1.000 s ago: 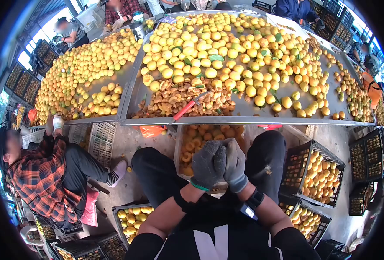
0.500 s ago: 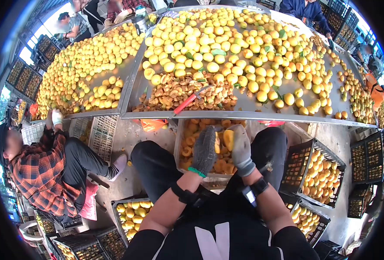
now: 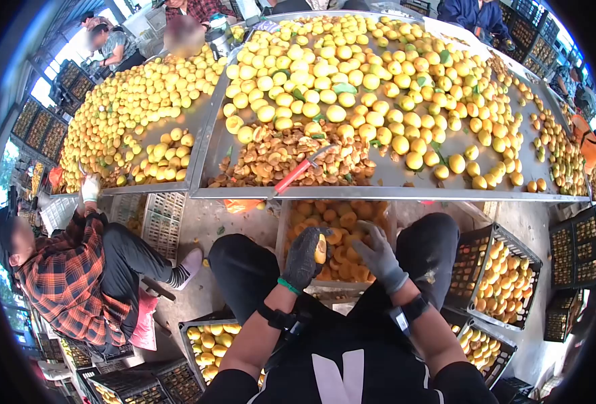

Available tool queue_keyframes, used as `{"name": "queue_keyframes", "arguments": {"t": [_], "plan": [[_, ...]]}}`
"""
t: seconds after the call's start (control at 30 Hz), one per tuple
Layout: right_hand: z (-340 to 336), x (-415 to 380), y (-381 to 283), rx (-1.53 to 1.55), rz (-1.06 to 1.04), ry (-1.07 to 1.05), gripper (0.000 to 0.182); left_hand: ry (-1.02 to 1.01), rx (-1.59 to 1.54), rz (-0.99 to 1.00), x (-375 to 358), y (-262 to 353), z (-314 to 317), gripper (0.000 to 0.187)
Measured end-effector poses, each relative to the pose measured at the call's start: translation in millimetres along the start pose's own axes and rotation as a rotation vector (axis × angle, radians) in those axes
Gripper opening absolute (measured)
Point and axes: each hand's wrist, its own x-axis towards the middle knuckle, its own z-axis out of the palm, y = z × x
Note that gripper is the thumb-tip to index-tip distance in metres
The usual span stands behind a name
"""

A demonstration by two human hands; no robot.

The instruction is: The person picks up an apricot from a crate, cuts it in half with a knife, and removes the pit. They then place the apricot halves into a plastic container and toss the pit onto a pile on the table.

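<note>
My left hand (image 3: 301, 259), in a dark glove with a green cuff, is closed around an apricot half (image 3: 321, 248) whose orange flesh shows past the fingers. To its right, my right hand (image 3: 379, 256) wears a grey glove. Its fingers are spread, with no fruit visible in them. Both hands are above a crate (image 3: 283, 232) between my knees, filled with halved apricots (image 3: 342, 219). Beyond them, a red-handled knife (image 3: 292, 176) rests across the metal table's front edge, its tip over a heap of apricot pits and scraps (image 3: 271, 153).
Whole yellow apricots (image 3: 298, 67) cover much of the metal table (image 3: 412, 193). Black crates of fruit stand at my right (image 3: 500, 276) and lower left (image 3: 210, 343). A person in a plaid shirt (image 3: 69, 283) sits at my left; other people work across the table.
My hands have moved apart and lower. Earlier each was at a piece of apricot; now the right fingers are spread without visible fruit, while the left keeps its half. The view has shifted slightly.
</note>
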Motion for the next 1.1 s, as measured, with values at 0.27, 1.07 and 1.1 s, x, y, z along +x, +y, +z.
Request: {"name": "queue_keyframes", "arguments": {"t": [0.27, 1.07, 1.1], "plan": [[25.9, 8.4, -35.7, 1.023, 0.315, -0.316, 0.036, -0.088, -0.151, -0.352, 21.4, 34.6, -10.6, 0.052], [-2.9, 76.9, -63.1, 0.874, 0.296, -0.208, 0.034, 0.100, 0.816, 0.030, 109.5, 10.2, -65.4, 0.019], [-3.3, 80.4, -71.7, 0.730, 0.119, -0.073, 0.033, 0.090, 0.859, 0.099, 102.1, 19.6, -62.6, 0.018]]}}
